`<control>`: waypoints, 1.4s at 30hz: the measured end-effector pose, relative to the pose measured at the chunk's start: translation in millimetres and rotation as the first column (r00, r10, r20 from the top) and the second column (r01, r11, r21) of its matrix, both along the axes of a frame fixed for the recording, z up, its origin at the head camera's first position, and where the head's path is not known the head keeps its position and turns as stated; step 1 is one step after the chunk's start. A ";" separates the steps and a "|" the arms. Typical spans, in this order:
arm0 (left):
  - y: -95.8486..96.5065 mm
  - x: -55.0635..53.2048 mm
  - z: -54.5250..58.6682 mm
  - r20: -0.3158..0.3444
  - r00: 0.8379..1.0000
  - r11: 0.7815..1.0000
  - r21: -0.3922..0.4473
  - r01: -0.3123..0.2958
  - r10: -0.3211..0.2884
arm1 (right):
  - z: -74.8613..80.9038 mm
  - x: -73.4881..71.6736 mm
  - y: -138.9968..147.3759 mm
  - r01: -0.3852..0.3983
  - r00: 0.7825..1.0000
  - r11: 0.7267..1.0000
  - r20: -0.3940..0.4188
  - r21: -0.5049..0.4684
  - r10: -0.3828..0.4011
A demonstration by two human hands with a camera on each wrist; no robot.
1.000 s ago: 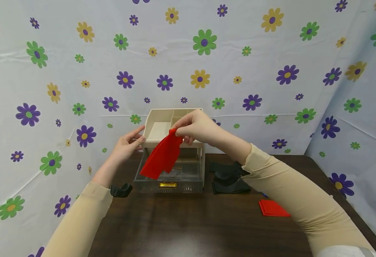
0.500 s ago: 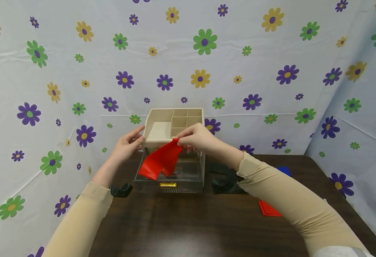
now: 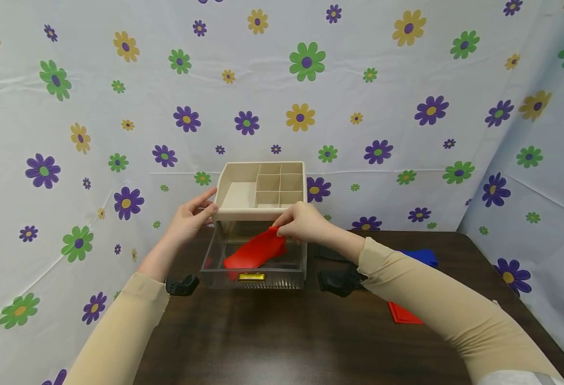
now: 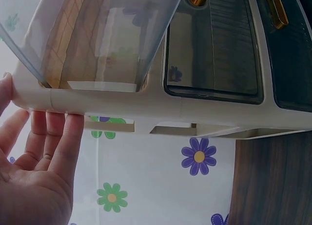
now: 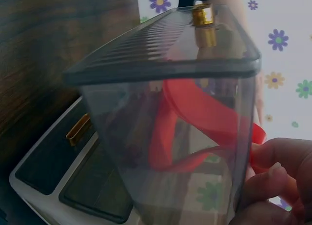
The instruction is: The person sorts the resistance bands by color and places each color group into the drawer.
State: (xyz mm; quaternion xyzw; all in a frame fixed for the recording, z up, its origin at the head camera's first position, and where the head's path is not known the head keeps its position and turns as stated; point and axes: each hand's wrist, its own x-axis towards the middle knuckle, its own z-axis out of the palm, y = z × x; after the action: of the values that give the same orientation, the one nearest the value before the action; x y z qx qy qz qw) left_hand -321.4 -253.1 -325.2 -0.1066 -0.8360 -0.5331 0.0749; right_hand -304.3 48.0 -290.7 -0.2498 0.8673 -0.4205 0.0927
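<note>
My right hand [image 3: 303, 222] pinches one end of a red loop band [image 3: 258, 251], flat and rubbery, which looks like a resistance band. The band's lower part hangs inside a clear drawer [image 3: 252, 279] pulled out at the top of a cream drawer organizer [image 3: 241, 195]. Through the drawer's wall in the right wrist view, the red band [image 5: 204, 108] shows as an open loop, and the right fingers [image 5: 273, 183] are at the drawer's side edge. My left hand [image 3: 190, 216] rests its fairly straight fingers [image 4: 63, 137] against the organizer's side, thumb at the front corner.
A folded red piece [image 3: 404, 314] and a blue piece [image 3: 421, 256] lie on the dark table [image 3: 282, 331], partly behind the right sleeve. A black strap-like item [image 3: 337, 280] is right of the organizer. Flower-printed cloth [image 3: 383, 96] stands close behind.
My right hand has come down from above the organizer's top tray, lowering the red band into the open drawer. The left hand has stayed at the organizer's side.
</note>
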 end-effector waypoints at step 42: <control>15.8 26.2 24.7 0.022 1.000 0.999 0.042 0.021 -0.022 | 2.3 17.7 33.8 0.046 0.981 0.999 -0.191 0.026 -0.041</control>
State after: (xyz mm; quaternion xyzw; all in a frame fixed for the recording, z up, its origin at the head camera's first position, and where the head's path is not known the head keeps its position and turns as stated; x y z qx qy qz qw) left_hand -295.2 -237.2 -300.5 -0.1082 -0.8241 -0.5525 0.0621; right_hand -286.6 81.8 -288.4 -0.2683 0.8838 -0.3833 0.0041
